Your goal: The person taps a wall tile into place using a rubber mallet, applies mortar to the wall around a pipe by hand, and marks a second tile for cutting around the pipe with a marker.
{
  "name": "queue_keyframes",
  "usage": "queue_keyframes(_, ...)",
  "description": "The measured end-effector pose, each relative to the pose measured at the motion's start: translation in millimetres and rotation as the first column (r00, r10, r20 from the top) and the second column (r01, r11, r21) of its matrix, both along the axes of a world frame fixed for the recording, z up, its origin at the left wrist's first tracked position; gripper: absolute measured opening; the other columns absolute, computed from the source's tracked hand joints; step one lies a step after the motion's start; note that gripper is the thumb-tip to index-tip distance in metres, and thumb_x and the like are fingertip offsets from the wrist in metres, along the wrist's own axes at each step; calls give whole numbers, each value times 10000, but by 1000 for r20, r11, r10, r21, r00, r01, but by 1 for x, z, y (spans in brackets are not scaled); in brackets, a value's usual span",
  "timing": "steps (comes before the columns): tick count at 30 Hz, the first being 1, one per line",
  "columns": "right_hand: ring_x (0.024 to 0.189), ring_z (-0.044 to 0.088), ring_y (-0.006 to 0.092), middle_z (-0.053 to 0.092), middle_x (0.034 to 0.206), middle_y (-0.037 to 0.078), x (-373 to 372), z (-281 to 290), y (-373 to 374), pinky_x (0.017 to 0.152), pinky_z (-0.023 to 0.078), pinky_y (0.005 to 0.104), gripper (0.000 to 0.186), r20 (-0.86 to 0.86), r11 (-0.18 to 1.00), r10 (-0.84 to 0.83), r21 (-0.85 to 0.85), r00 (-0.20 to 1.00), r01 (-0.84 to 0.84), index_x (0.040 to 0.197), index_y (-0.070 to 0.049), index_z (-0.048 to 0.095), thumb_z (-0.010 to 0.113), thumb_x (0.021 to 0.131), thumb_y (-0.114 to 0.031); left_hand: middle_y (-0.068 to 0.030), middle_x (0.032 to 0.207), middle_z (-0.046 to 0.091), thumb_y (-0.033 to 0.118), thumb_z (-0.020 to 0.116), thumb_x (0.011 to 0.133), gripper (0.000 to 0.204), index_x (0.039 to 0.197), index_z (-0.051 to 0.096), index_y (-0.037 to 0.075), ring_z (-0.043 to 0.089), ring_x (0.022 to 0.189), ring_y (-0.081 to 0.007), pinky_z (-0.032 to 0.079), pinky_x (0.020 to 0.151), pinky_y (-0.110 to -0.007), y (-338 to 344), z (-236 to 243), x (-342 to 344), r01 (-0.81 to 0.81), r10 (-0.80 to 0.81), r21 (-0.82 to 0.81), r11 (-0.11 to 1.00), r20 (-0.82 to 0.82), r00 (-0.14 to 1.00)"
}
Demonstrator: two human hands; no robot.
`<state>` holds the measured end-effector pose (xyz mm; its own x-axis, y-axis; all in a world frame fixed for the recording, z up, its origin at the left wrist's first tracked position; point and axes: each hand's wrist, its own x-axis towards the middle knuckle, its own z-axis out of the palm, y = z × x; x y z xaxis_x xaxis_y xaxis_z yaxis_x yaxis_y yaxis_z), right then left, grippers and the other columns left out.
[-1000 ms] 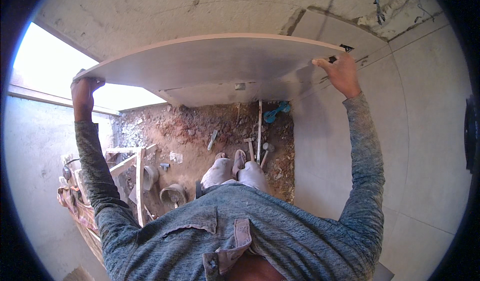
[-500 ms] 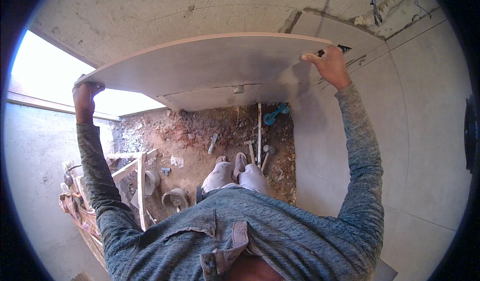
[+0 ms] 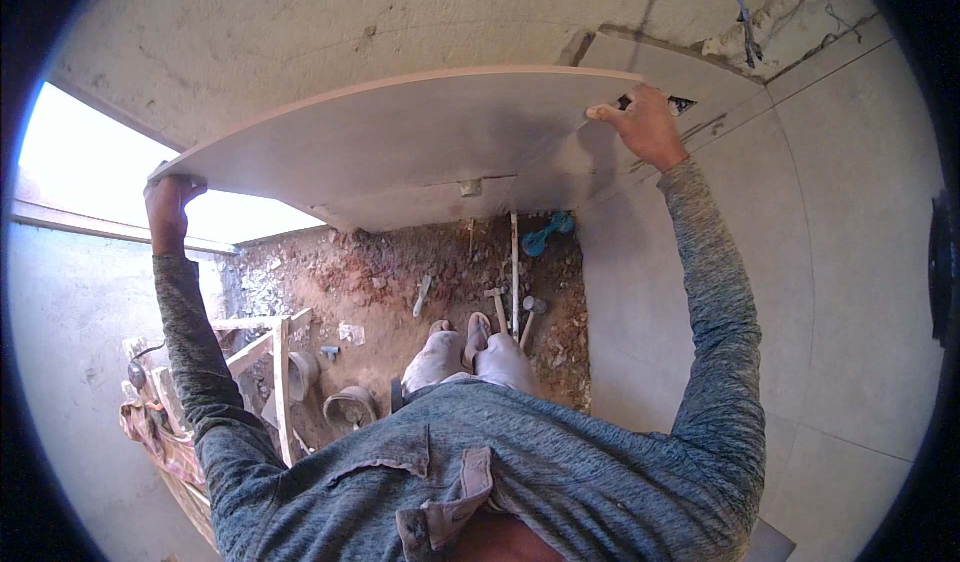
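the left hand [image 3: 170, 207] grips the left end of a large grey tile [image 3: 400, 137], and the right hand [image 3: 648, 130] grips its right end. the tile is up in front of the rough wall [image 3: 330, 32], above the dirt floor [image 3: 375, 277].

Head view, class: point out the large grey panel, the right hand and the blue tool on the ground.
Grey panel [image 3: 400, 122]: head view, middle of its broad face.
Right hand [image 3: 652, 130]: head view, back of the hand.
Blue tool [image 3: 547, 234]: head view, between its rounded ends.
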<state>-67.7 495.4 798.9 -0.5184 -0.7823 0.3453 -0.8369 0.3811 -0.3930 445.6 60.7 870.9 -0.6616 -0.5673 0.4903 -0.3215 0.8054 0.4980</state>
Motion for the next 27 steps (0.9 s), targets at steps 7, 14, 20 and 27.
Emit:
queue_keyframes(7, 697, 588, 298, 623, 757, 179, -6, 3, -16, 677, 464, 425, 468, 23, 999, 42, -6, 999, -42, 890, -1, 697, 764, 761, -446, -150, 882, 616, 14, 583, 807, 78, 754, 586, -42, 610, 801, -235, 569, 684, -367, -1, 3, -4, -25, 40, -128, 991, 120, 992)
queue_keyframes(14, 682, 598, 306, 610, 731, 193, 16, 33, -37, 663, 472, 416, 536, 78, 1000, 6, 19, 997, -7, 790, 59, 645, 786, 721, -453, -174, 903, 593, 36, 491, 861, 170, 775, 598, -64, 640, 833, -257, 609, 693, -384, -31, -4, 7, 101, 6, 440, 892, -236, 972)
queue_keyframes(20, 661, 591, 348, 610, 722, 211, 5, 18, -47, 629, 461, 434, 515, 90, 995, 25, -99, 996, -16, 790, 42, 597, 781, 708, -432, -168, 906, 594, 59, 496, 878, 169, 827, 599, -65, 644, 841, -251, 617, 703, -388, -52, -13, 5, 57, 6, 353, 934, -177, 984)
queue_keyframes(27, 650, 590, 313, 604, 706, 196, 9, 28, -51, 624, 464, 421, 517, 96, 995, -42, -82, 994, 50, 764, 27, 580, 785, 706, -444, -169, 903, 605, 80, 494, 890, 170, 852, 590, -56, 643, 826, -255, 615, 708, -386, -45, -4, -9, 35, -26, 110, 993, -86, 996)
